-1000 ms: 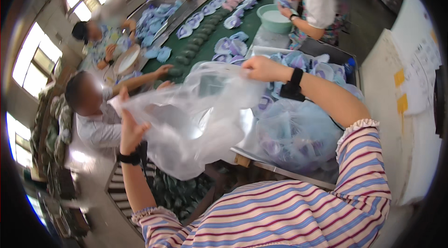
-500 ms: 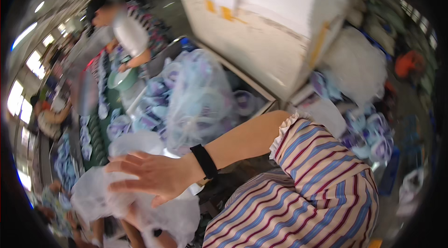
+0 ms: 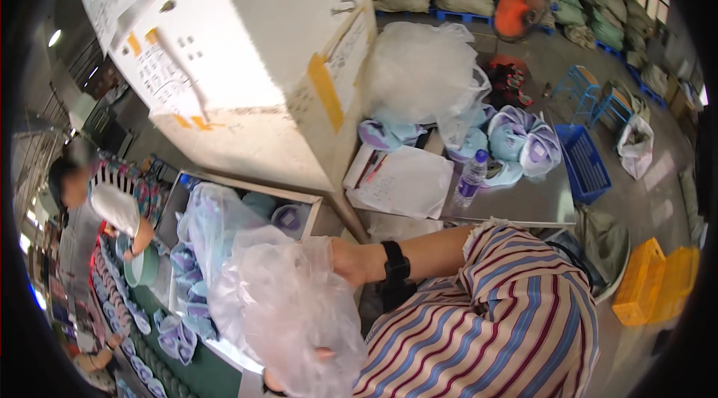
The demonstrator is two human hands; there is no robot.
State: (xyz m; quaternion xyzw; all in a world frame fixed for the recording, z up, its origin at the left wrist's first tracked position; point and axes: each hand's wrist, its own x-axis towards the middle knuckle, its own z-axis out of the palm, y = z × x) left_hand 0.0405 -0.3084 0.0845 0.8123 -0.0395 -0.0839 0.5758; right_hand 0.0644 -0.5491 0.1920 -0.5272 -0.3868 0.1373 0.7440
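Note:
A bunched, clear plastic bag (image 3: 299, 301) fills the space in front of me. My right hand (image 3: 348, 259), with a black band on its wrist, reaches in from the right. Plastic covers its fingers, so their grip is hidden. Below, my left hand (image 3: 323, 354) shows only in part, its wrist near the lower edge. A fingertip of it presses on the bag, and most of the hand lies under the film. Just behind, another filled clear bag (image 3: 213, 215) leans by a pile of blue and purple bra cups (image 3: 191, 278).
A white pillar (image 3: 254, 84) with papers rises ahead. On the metal table to its right are paper sheets (image 3: 404, 181), a water bottle (image 3: 471, 179) and more cups (image 3: 523, 140). A blue crate (image 3: 582, 162) and yellow crate (image 3: 639, 282) stand at right. A co-worker (image 3: 112, 203) sits at left.
The view has swung to the right. My right hand was spread over the bag and is now partly covered by its plastic. The bag stands higher and more bunched.

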